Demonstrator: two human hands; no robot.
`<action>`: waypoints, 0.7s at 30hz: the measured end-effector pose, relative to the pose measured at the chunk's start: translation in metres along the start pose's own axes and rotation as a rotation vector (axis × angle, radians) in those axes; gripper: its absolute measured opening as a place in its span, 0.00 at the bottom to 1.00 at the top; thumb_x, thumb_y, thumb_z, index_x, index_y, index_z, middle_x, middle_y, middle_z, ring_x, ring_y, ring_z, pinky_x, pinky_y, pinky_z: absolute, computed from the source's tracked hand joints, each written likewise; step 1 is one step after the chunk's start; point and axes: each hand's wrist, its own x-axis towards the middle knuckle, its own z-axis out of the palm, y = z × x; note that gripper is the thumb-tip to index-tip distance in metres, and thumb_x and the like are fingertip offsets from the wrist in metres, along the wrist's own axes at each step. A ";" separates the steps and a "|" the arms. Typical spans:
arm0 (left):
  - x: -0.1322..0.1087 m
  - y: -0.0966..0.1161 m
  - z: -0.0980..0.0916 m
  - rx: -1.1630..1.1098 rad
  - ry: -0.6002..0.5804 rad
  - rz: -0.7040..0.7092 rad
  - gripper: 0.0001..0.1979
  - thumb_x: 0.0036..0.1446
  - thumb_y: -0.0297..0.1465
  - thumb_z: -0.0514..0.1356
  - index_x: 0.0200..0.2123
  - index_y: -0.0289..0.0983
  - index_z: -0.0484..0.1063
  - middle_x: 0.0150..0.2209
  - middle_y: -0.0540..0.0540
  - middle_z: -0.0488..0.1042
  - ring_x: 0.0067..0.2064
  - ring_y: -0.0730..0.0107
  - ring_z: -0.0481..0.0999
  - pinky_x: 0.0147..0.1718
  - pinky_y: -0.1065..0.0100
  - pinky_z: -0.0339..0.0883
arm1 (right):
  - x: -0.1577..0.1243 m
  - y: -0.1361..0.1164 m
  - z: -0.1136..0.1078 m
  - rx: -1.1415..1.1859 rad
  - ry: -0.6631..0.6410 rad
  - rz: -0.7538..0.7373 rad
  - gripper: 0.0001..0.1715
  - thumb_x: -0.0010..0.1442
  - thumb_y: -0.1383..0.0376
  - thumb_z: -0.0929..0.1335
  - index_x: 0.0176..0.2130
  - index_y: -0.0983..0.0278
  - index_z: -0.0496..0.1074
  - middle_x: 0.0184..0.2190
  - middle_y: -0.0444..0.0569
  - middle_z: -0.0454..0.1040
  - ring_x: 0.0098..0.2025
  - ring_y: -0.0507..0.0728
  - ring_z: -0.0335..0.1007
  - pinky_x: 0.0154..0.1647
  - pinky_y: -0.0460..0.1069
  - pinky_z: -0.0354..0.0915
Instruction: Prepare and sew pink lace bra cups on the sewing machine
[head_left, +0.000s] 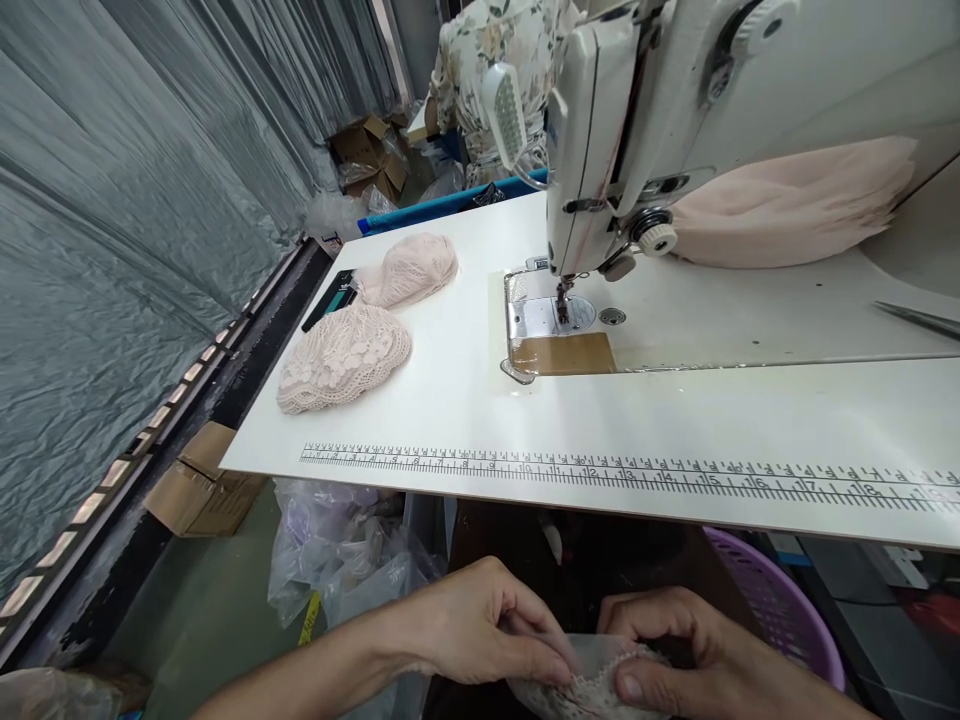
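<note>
Below the table's front edge, my left hand [472, 625] pinches a pale lace piece with sheer mesh [592, 695] between thumb and fingers. Across from it, my right hand [697, 650] grips the same piece, its thumb pressed on the lace edge. The lower part of the piece runs out of view. On the white table [442, 400] at the left lies a stack of pale pink lace cups [345, 358], with another pink lace bundle [412, 268] behind it. Above the hands stands a white sewing machine [600, 130], its presser foot [562, 302] over bare plate.
Folded pink fabric [795, 205] lies under the machine arm. Pointed metal tips [919, 318] show at the right edge. A purple basket [780, 590] and plastic bags [337, 540] are below the table. A cardboard box [202, 485] stands left; another person [487, 80] is behind.
</note>
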 end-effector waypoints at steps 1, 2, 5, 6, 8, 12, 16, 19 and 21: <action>0.000 0.000 0.000 -0.018 0.002 0.000 0.12 0.47 0.35 0.65 0.35 0.36 0.80 0.23 0.51 0.71 0.24 0.79 0.65 0.27 0.77 0.60 | 0.000 0.000 0.000 -0.008 0.006 0.008 0.21 0.52 0.49 0.71 0.27 0.65 0.77 0.25 0.44 0.68 0.30 0.53 0.62 0.31 0.46 0.56; -0.001 0.000 -0.001 -0.035 0.004 0.001 0.11 0.47 0.34 0.65 0.34 0.36 0.80 0.23 0.51 0.72 0.24 0.79 0.65 0.28 0.77 0.61 | 0.000 -0.001 0.001 -0.017 0.013 0.018 0.22 0.52 0.48 0.71 0.26 0.65 0.76 0.25 0.43 0.67 0.29 0.52 0.61 0.30 0.46 0.55; -0.003 0.000 -0.005 -0.041 0.007 0.012 0.11 0.48 0.34 0.65 0.35 0.36 0.80 0.22 0.52 0.71 0.23 0.81 0.64 0.27 0.78 0.61 | -0.001 0.000 0.000 -0.040 0.023 0.056 0.20 0.51 0.49 0.72 0.25 0.64 0.74 0.24 0.42 0.65 0.29 0.52 0.58 0.30 0.46 0.54; -0.004 0.000 -0.007 -0.031 0.004 0.017 0.11 0.49 0.34 0.65 0.36 0.36 0.80 0.21 0.52 0.70 0.22 0.81 0.63 0.26 0.78 0.60 | -0.001 0.000 -0.001 -0.043 0.021 0.069 0.20 0.51 0.50 0.72 0.25 0.64 0.74 0.23 0.41 0.64 0.28 0.52 0.57 0.29 0.46 0.53; -0.005 -0.001 -0.010 -0.019 -0.012 0.024 0.11 0.50 0.33 0.64 0.38 0.36 0.79 0.21 0.52 0.70 0.22 0.82 0.63 0.24 0.79 0.59 | -0.001 0.001 -0.002 -0.041 0.014 0.092 0.19 0.50 0.50 0.72 0.25 0.64 0.73 0.22 0.41 0.63 0.28 0.52 0.55 0.29 0.46 0.51; -0.006 -0.002 -0.015 -0.039 -0.027 0.016 0.11 0.50 0.33 0.64 0.38 0.37 0.79 0.25 0.50 0.74 0.27 0.79 0.70 0.29 0.78 0.64 | 0.001 0.002 -0.005 -0.027 -0.001 0.112 0.19 0.50 0.50 0.72 0.24 0.63 0.72 0.22 0.41 0.61 0.27 0.52 0.53 0.28 0.46 0.51; -0.005 -0.004 -0.017 -0.019 -0.032 0.007 0.14 0.48 0.38 0.66 0.37 0.37 0.79 0.26 0.49 0.76 0.27 0.77 0.72 0.30 0.77 0.66 | 0.001 0.002 -0.004 -0.010 0.006 0.130 0.19 0.49 0.50 0.73 0.24 0.62 0.72 0.22 0.41 0.61 0.27 0.52 0.52 0.28 0.46 0.50; -0.002 -0.006 -0.015 -0.076 -0.071 0.010 0.20 0.43 0.45 0.68 0.35 0.37 0.79 0.26 0.50 0.76 0.29 0.76 0.73 0.33 0.76 0.67 | 0.001 -0.001 -0.001 -0.003 0.011 0.142 0.20 0.49 0.50 0.73 0.24 0.63 0.73 0.21 0.40 0.60 0.27 0.51 0.52 0.28 0.46 0.49; 0.001 -0.007 -0.013 -0.115 -0.093 -0.017 0.25 0.35 0.48 0.70 0.35 0.38 0.79 0.25 0.52 0.75 0.29 0.76 0.73 0.35 0.74 0.67 | 0.002 -0.004 0.000 -0.009 0.006 0.150 0.20 0.48 0.49 0.73 0.23 0.63 0.73 0.21 0.40 0.60 0.26 0.51 0.52 0.27 0.46 0.49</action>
